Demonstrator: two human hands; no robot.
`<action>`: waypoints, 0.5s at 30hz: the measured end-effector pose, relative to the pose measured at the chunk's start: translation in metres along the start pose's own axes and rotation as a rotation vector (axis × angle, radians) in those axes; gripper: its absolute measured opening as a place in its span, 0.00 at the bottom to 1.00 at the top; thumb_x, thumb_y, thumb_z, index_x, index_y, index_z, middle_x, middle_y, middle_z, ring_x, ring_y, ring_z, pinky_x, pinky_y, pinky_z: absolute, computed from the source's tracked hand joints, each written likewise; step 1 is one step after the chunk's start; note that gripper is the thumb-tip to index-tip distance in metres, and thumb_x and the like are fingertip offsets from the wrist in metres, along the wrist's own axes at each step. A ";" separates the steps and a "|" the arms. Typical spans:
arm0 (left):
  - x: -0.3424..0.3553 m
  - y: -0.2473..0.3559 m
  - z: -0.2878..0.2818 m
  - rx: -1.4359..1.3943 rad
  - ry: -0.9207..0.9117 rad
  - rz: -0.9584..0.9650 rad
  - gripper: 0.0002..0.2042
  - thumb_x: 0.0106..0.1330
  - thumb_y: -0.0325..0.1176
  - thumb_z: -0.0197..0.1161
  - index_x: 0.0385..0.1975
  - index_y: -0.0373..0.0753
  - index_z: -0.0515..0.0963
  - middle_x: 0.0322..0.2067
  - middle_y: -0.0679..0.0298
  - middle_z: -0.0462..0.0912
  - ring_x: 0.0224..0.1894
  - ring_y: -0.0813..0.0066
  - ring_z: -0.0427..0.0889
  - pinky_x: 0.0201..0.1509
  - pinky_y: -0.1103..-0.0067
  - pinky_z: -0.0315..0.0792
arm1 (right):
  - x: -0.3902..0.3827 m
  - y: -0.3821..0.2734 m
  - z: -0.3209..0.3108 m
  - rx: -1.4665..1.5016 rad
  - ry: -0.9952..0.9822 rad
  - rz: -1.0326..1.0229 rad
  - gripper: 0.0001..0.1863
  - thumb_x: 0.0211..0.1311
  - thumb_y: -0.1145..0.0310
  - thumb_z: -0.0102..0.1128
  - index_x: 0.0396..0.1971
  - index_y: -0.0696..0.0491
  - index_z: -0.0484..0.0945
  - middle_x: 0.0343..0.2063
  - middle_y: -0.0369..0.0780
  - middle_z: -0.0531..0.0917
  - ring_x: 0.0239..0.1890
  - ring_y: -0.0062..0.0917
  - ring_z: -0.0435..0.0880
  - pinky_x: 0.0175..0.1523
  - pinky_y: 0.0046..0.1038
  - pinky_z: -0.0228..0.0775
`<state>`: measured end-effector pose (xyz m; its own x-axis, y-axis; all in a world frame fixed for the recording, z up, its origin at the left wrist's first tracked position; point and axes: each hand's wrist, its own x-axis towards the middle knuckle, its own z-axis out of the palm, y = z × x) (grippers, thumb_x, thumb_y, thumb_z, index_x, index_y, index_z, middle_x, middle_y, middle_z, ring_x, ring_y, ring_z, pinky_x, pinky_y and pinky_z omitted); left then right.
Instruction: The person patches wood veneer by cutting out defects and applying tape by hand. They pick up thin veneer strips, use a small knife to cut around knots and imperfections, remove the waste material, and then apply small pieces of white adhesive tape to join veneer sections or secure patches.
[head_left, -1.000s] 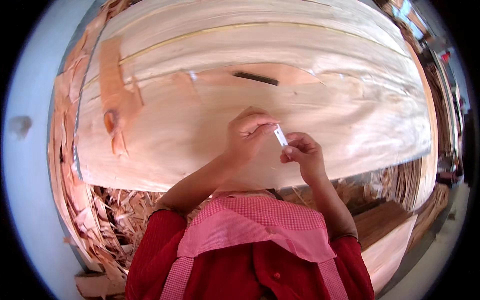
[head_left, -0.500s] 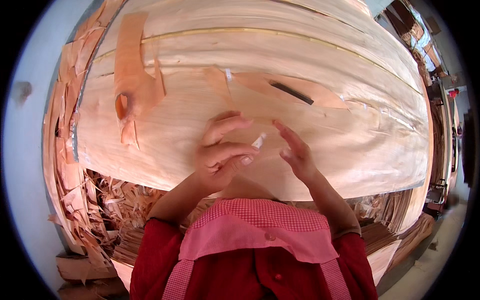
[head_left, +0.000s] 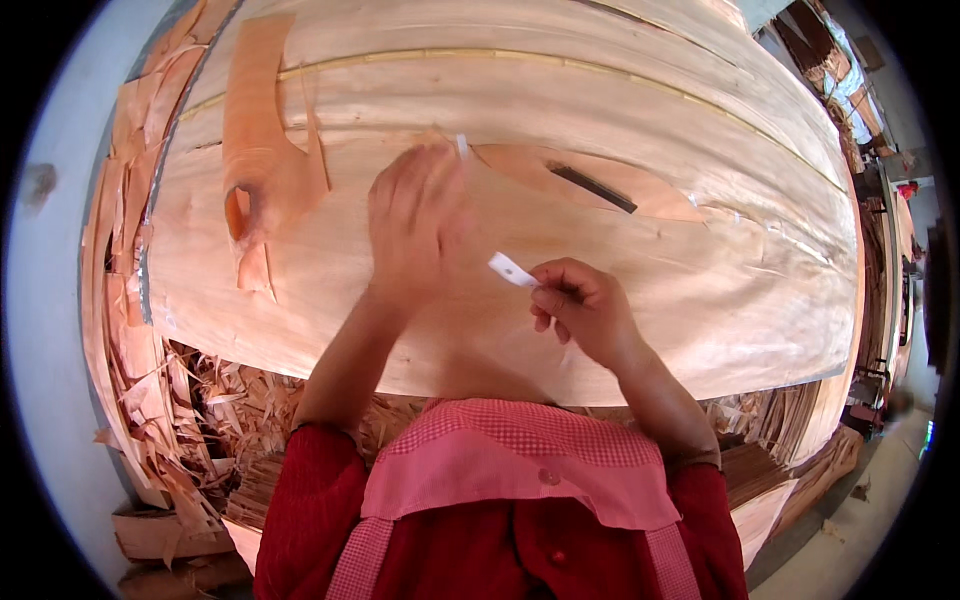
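Orange-brown scraps (head_left: 125, 330), thin and ragged, curl along the left edge of the pale sheet (head_left: 230, 315), which is broad, fine-grained and rippled. On it lies a tawny offcut (head_left: 258, 110), long and torn, with a dark-rimmed hole near its lower end. Next, the left hand (head_left: 415, 215) is over the sheet, blurred, its fingers stretched out and nothing showing in it; whether it touches, I cannot tell. Right of it, a short white strip (head_left: 507, 266) with a small hole juts from the right hand (head_left: 585, 305), pinched between thumb and forefinger, other fingers curled. Beyond lies a straight dark bar (head_left: 593, 188) on a tapered orange patch (head_left: 660, 200). Half a second ago the left fingertips had the strip and the right hand was empty; since then the left has moved farther up the sheet.
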<state>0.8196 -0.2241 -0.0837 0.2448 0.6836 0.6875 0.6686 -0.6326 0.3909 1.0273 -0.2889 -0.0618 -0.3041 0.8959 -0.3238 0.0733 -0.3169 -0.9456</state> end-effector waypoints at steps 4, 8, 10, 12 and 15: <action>-0.038 -0.094 0.072 0.255 -0.388 0.071 0.16 0.60 0.40 0.55 0.47 0.43 0.72 0.50 0.62 0.70 0.56 0.58 0.64 0.60 0.60 0.55 | 0.000 0.004 -0.016 0.279 -0.048 0.374 0.09 0.58 0.73 0.52 0.38 0.60 0.72 0.21 0.37 0.76 0.19 0.18 0.74 0.16 0.15 0.56; -0.039 -0.107 0.086 0.383 -0.717 0.135 0.15 0.59 0.40 0.56 0.44 0.45 0.74 0.49 0.64 0.71 0.58 0.62 0.62 0.62 0.59 0.53 | 0.000 0.024 -0.032 0.523 -0.015 0.381 0.10 0.58 0.72 0.53 0.39 0.60 0.71 0.20 0.38 0.75 0.17 0.17 0.71 0.15 0.14 0.52; -0.032 -0.112 0.084 0.433 -0.988 -0.198 0.16 0.58 0.42 0.57 0.45 0.46 0.74 0.50 0.64 0.69 0.59 0.62 0.60 0.62 0.58 0.52 | 0.002 0.031 -0.038 0.547 0.013 0.413 0.11 0.58 0.72 0.53 0.39 0.59 0.71 0.21 0.38 0.75 0.16 0.16 0.70 0.15 0.14 0.51; -0.033 -0.115 0.089 0.392 -0.905 -0.252 0.17 0.56 0.42 0.58 0.46 0.47 0.73 0.53 0.63 0.67 0.60 0.62 0.59 0.62 0.57 0.52 | 0.008 0.037 -0.041 0.561 0.018 0.432 0.11 0.58 0.71 0.53 0.40 0.59 0.71 0.21 0.38 0.75 0.16 0.15 0.69 0.15 0.13 0.51; -0.037 -0.116 0.106 0.242 -0.463 -0.005 0.20 0.54 0.41 0.60 0.48 0.50 0.72 0.57 0.60 0.62 0.61 0.60 0.57 0.62 0.57 0.51 | 0.020 0.043 -0.037 0.556 0.001 0.445 0.12 0.59 0.70 0.53 0.40 0.59 0.70 0.21 0.38 0.74 0.15 0.15 0.68 0.15 0.13 0.51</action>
<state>0.8073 -0.1374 -0.2192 0.4895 0.8103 0.3223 0.8001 -0.5643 0.2035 1.0600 -0.2732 -0.1103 -0.3574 0.6447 -0.6757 -0.3047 -0.7644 -0.5682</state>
